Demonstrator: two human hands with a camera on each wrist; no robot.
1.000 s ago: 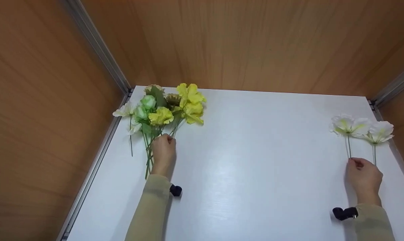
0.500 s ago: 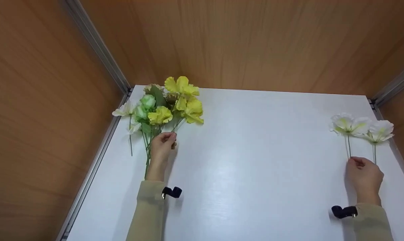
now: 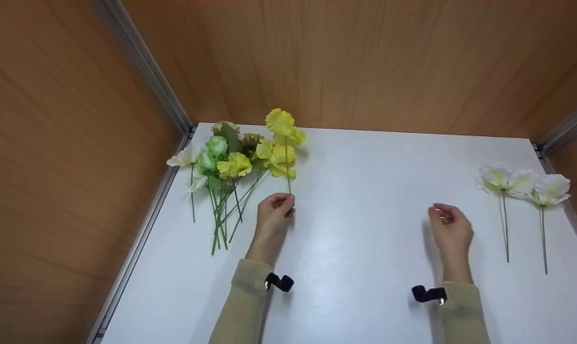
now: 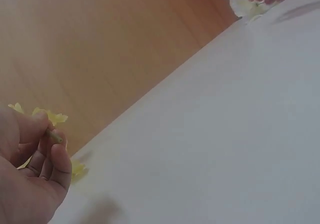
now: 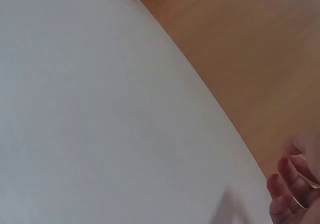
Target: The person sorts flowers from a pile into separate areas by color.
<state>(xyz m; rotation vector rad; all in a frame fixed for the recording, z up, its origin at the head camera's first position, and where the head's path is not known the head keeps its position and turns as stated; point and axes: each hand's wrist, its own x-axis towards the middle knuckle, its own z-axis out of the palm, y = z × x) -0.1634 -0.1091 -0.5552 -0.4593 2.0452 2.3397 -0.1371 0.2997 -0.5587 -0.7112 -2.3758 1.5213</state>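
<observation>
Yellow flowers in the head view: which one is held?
The rightmost yellow flower, its stem pinched by the left hand; no hand touches the other yellow flowers.

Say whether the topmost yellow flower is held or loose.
The topmost yellow flower is held: the left hand pinches its stem, whose end pokes out in the left wrist view.

Left grip (image 3: 271,219) moved right with yellow flower (image 3: 280,123); right grip (image 3: 451,235) came away from white flowers (image 3: 549,189).
</observation>
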